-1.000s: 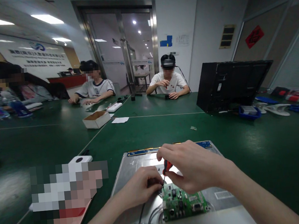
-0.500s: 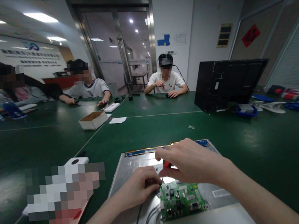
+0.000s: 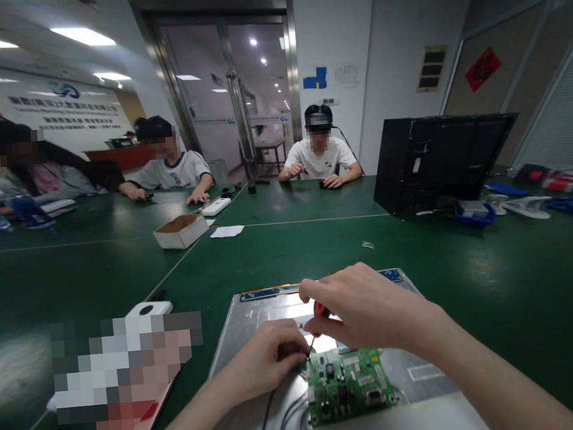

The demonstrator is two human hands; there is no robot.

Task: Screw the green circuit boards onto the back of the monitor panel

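Observation:
A red-handled screwdriver [image 3: 319,310] is gripped in my right hand [image 3: 364,305], its thin shaft slanting down to the upper left corner of a green circuit board [image 3: 349,383]. Beside that corner, my left hand [image 3: 273,353] has thumb and fingers pinched close to the screwdriver's tip; whatever they hold is too small to make out. The board lies on a silver metal panel [image 3: 231,330], which has a narrow blue board strip [image 3: 268,293] along its far edge. Dark cables [image 3: 284,419] run from the board's left side toward me.
A white device [image 3: 149,309] and a pinkish, blurred-out object [image 3: 169,359] lie at the left. Farther off are an open cardboard box [image 3: 181,236], white paper [image 3: 226,231] and a large black monitor [image 3: 442,161]. Several people sit across the green table [image 3: 290,251].
My right hand has risen very slightly with the screwdriver, and more of its shaft shows. My left hand stays put. The person opposite has lowered a hand toward the table.

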